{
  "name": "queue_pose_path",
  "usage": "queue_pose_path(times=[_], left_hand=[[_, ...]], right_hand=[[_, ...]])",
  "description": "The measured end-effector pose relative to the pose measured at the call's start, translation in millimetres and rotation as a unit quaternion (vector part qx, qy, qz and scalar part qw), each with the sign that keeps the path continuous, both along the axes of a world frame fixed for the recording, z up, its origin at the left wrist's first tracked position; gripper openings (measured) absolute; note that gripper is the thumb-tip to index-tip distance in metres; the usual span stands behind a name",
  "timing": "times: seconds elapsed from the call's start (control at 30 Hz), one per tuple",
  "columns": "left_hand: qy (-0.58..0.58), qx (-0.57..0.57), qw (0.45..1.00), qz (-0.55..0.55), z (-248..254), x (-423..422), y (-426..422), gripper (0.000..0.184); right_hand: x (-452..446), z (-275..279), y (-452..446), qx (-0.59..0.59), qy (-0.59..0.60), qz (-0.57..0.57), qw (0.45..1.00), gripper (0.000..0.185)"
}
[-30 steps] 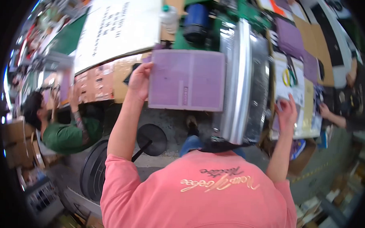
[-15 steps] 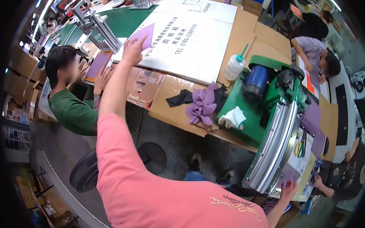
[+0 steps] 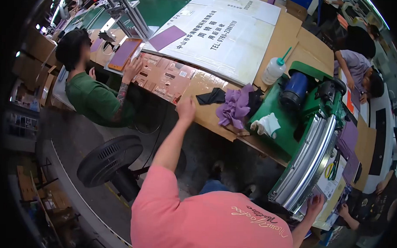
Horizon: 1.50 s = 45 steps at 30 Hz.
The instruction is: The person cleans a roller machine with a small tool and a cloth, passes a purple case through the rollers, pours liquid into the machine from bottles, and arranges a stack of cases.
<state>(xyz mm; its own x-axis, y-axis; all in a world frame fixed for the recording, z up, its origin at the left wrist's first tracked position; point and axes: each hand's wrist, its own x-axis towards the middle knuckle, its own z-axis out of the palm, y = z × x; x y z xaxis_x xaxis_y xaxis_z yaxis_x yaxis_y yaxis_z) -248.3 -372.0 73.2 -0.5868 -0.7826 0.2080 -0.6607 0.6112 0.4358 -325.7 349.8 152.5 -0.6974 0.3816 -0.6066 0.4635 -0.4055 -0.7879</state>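
Left hand [image 3: 186, 109]: loosely open
Right hand [image 3: 316, 205]: grip unclear, beside silver metal rollers [image 3: 313, 166]
Purple rectangular sheet [image 3: 168, 37]: on white cardboard [image 3: 241, 64]

Premises: production workshop. Evidence: green motorised roller machine [image 3: 310, 152]; to its left, a pedestal fan [image 3: 110, 158], aluminium-profile fixture [image 3: 138, 18] and benchside worker [image 3: 94, 98].

Around the cardboard-covered counter [image 3: 207, 118]

A black fan [image 3: 111, 154] stands near a person in a green shirt [image 3: 94, 98]. On the counter, a crumpled purple cloth [image 3: 234, 107] lies beside a flatter black cloth [image 3: 209, 96]. Beyond them stands a white bottle [image 3: 272, 74] with a green nozzle. Yellow-handled scissors [image 3: 334, 165] lie on papers.
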Motion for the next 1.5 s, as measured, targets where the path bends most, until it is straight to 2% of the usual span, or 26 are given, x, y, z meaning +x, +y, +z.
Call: queue_pose_path(times=[0.03,0.1,0.13,0.17,0.2,0.23,0.3,0.33,0.37,0.43,0.47,0.5,0.6,0.63,0.67,0.7,0.73,0.8,0.87,0.9,0.93,0.97,1.03,1.13,1.33,1.5], left_hand=[[0.029,0.052,0.998,-0.013,7,16,33,0.023],[0.016,0.105,0.994,-0.023,19,49,89,0.026],[0.003,0.123,0.992,-0.025,7,67,111,0.026],[-0.029,0.164,0.986,-0.033,10,84,138,0.028],[-0.101,0.181,0.977,-0.045,9,99,160,0.03],[-0.122,0.177,0.974,-0.067,1,114,183,0.03],[-0.167,0.166,0.963,-0.129,-12,139,226,0.032],[-0.192,0.206,0.948,-0.148,-12,145,247,0.034],[-0.196,0.201,0.944,-0.176,-11,148,269,0.029],[-0.294,0.231,0.89,-0.259,-7,141,308,0.028],[-0.302,0.249,0.879,-0.274,62,119,331,0.028],[-0.319,0.257,0.858,-0.31,50,116,353,0.028],[-0.244,0.341,0.812,-0.407,-33,115,411,0.03],[-0.217,0.369,0.798,-0.423,-62,118,428,0.031],[-0.189,0.395,0.787,-0.434,-82,120,442,0.033],[-0.162,0.42,0.778,-0.438,-92,120,455,0.034],[-0.17,0.423,0.77,-0.445,-57,97,474,0.034],[-0.234,0.444,0.71,-0.494,6,43,517,0.039],[-0.19,0.449,0.687,-0.539,7,24,552,0.047],[-0.191,0.45,0.683,-0.542,2,16,572,0.047],[-0.137,0.388,0.716,-0.563,-4,8,591,0.05],[-0.081,0.323,0.745,-0.578,-8,0,609,0.053],[-0.176,0.294,0.752,-0.563,-4,-19,636,0.057],[-0.179,0.278,0.757,-0.563,-13,-25,661,0.061],[-0.214,0.332,0.772,-0.498,-5,-25,671,0.062],[-0.169,0.329,0.785,-0.498,-4,-25,672,0.064]], right_hand=[[-3,-4,3,0.082,0.011,0.019,0.996,0.026],[-7,-14,14,0.243,0.031,0.054,0.968,0.034],[-6,-22,24,0.321,0.04,0.071,0.944,0.039],[-3,-45,58,0.318,0.036,0.07,0.945,0.039],[-12,-73,103,0.409,0.019,0.09,0.908,0.042],[-17,-102,152,0.495,0.003,0.111,0.862,0.045],[-9,-160,237,0.651,-0.035,0.152,0.743,0.052],[1,-169,247,0.712,-0.021,0.154,0.685,0.055],[30,-164,262,0.711,-0.039,0.153,0.685,0.055],[33,-158,241,0.692,-0.061,0.202,0.691,0.051],[32,-148,220,0.683,-0.082,0.217,0.693,0.049],[31,-140,206,0.676,-0.107,0.228,0.693,0.048],[20,-124,196,0.65,-0.16,0.255,0.698,0.044],[43,-115,225,0.637,-0.166,0.27,0.702,0.044],[45,-84,207,0.611,-0.173,0.273,0.723,0.041],[50,-90,209,0.645,-0.153,0.254,0.704,0.039],[49,-89,210,0.652,-0.158,0.26,0.695,0.039],[48,-95,215,0.662,-0.119,0.23,0.703,0.035],[44,-105,223,0.639,-0.049,0.25,0.726,0.033],[44,-97,216,0.635,-0.042,0.236,0.734,0.032],[42,-90,209,0.63,-0.032,0.222,0.743,0.031],[41,-108,226,0.618,-0.024,0.225,0.753,0.031],[39,-108,231,0.591,-0.005,0.224,0.775,0.03],[38,-80,214,0.558,0.017,0.211,0.803,0.029],[44,-64,221,0.528,-0.025,0.265,0.806,0.029],[45,-99,224,0.621,0.073,0.226,0.747,0.03]])
